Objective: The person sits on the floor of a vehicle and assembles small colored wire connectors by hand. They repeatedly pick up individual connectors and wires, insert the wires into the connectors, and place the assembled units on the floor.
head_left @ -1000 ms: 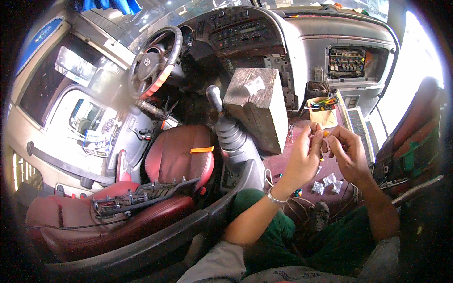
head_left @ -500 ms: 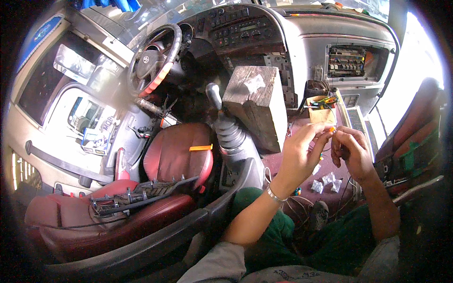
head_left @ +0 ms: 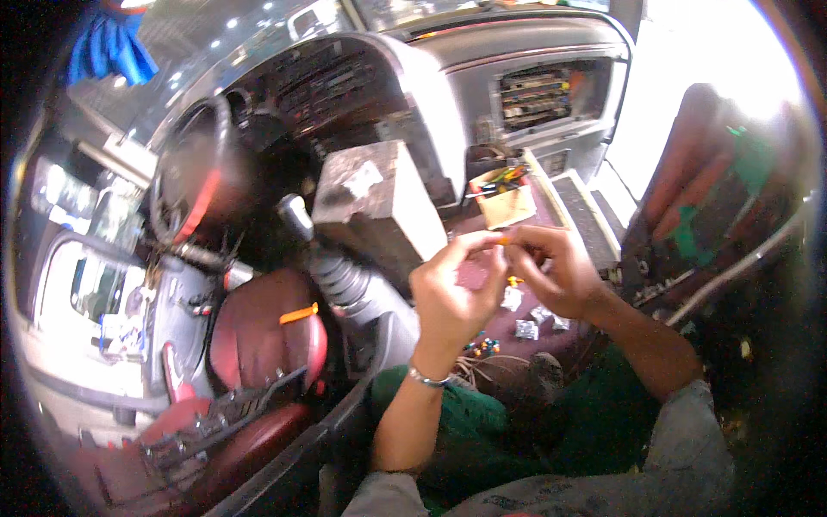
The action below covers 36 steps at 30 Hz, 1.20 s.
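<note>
Fingertips of both hands meet around a small orange piece [head_left: 503, 241], too small to name. My left hand [head_left: 457, 280], with a metal bracelet on its wrist, pinches it from the left. My right hand [head_left: 556, 271] closes on it from the right, its fingers bent. Just below the hands, a small yellow-orange piece [head_left: 514, 282] and several small clear plastic bags [head_left: 526, 328] lie on the dark red floor. An open cardboard box [head_left: 506, 208] holding tools with coloured handles stands beyond my hands.
A wooden block [head_left: 369, 202] with a small bag on top stands beside the gear lever [head_left: 297, 215]. The red driver's seat [head_left: 258, 323] carries an orange strip [head_left: 299, 314] and a black frame part. An open fuse panel [head_left: 536, 96] is ahead; another seat [head_left: 689, 189] is at right.
My view has turned to the right, so the cab has shifted left in the picture. Both hands stay together at the small orange piece.
</note>
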Each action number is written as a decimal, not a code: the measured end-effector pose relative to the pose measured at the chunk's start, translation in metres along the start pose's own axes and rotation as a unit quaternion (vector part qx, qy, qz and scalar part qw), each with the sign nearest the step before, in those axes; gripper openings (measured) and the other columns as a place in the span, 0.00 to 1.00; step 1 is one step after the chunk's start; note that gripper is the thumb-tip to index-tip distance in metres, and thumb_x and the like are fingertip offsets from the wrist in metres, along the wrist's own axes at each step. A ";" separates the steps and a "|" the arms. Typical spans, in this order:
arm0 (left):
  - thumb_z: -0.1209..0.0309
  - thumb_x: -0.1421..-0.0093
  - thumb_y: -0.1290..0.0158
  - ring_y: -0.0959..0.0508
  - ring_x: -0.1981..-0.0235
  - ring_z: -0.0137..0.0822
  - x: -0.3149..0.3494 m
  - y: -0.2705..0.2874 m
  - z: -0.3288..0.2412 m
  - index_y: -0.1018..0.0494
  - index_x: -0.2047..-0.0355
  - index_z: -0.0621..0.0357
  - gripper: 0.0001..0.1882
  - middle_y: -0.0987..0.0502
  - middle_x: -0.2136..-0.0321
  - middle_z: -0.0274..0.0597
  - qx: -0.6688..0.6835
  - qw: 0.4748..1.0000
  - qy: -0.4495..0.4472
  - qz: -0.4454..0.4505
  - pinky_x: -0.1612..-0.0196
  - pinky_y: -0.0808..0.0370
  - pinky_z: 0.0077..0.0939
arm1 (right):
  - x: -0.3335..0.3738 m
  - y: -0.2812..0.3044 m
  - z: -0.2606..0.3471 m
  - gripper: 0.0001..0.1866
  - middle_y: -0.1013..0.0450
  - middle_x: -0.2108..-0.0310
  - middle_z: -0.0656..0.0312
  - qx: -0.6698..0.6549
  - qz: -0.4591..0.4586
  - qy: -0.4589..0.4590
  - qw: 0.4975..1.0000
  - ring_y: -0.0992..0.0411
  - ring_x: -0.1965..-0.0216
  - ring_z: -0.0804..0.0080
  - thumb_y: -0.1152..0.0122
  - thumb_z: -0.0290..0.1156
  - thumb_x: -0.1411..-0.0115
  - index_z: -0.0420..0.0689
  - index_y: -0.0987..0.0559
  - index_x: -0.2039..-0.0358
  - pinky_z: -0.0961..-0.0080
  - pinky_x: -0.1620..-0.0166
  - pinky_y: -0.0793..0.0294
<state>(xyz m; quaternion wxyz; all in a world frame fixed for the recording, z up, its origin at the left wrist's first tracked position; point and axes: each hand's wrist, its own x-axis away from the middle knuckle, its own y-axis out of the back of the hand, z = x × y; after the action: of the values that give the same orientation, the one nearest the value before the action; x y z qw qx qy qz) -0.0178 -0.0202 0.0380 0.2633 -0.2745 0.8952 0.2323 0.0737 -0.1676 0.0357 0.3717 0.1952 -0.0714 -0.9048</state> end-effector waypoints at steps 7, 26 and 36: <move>0.76 0.35 0.38 0.15 0.67 0.31 0.000 -0.009 0.001 0.18 0.59 0.66 0.06 0.15 0.67 0.46 -0.001 0.999 0.039 -0.004 0.61 0.20 0.25 | -0.002 0.016 -0.005 0.07 0.26 0.76 0.58 0.209 -0.036 0.091 0.973 0.27 0.78 0.74 0.36 0.27 0.36 0.36 0.21 0.69 0.74 0.73 0.29; 0.73 0.23 0.58 0.26 0.66 0.26 0.013 -0.023 0.012 0.33 0.54 0.65 0.07 0.29 0.64 0.40 0.124 0.987 0.098 0.004 0.63 0.25 0.21 | -0.004 0.013 0.008 0.10 0.23 0.72 0.52 0.169 0.026 0.137 0.976 0.22 0.71 0.58 0.39 0.32 0.32 0.37 0.18 0.63 0.63 0.67 0.26; 0.58 0.22 0.56 0.22 0.57 0.27 0.009 -0.013 0.019 0.29 0.47 0.58 0.17 0.24 0.57 0.34 0.277 0.932 0.220 0.075 0.54 0.22 0.26 | -0.006 0.024 0.005 0.17 0.23 0.72 0.56 0.046 0.102 0.048 0.993 0.26 0.68 0.79 0.47 0.34 0.26 0.31 0.21 0.63 0.74 0.64 0.27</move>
<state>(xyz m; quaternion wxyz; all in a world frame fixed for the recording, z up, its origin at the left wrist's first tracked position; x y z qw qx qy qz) -0.0096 -0.0227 0.0149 0.1068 -0.1675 0.9774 -0.0720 0.0904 -0.1807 0.0486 0.4554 0.2470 -0.1141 -0.8477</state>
